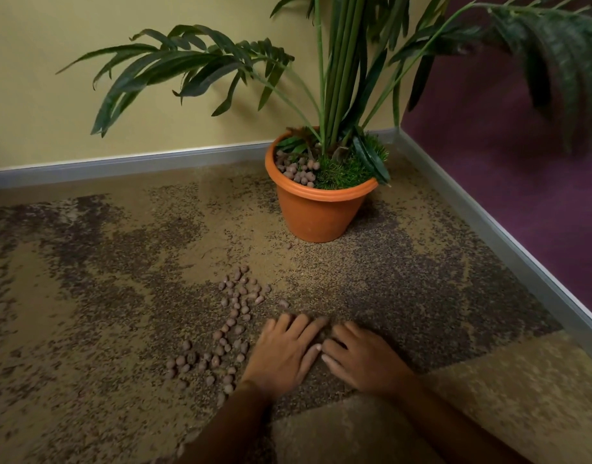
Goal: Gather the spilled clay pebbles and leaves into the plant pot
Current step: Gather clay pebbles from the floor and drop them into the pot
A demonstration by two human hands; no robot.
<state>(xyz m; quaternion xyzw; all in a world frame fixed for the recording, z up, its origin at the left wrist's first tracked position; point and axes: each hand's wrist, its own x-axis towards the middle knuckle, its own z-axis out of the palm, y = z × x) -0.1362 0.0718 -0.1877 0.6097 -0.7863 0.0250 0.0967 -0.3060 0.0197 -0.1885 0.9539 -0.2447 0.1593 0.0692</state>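
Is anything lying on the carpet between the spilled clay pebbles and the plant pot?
Nothing visible blocks the way. Between the spilled clay pebbles and the terracotta plant pot there is only bare carpet, apart from one stray pebble near the pot's base.

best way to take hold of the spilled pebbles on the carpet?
No single grip point: the pebbles lie loose in a long strip left of the left hand. Likely best to scoop, not pinch: sweep the left hand in from the strip's left edge toward the right hand, cupping both under the heap. They are small and rounded, so a pinch takes one at a time. Then lift to the pot.
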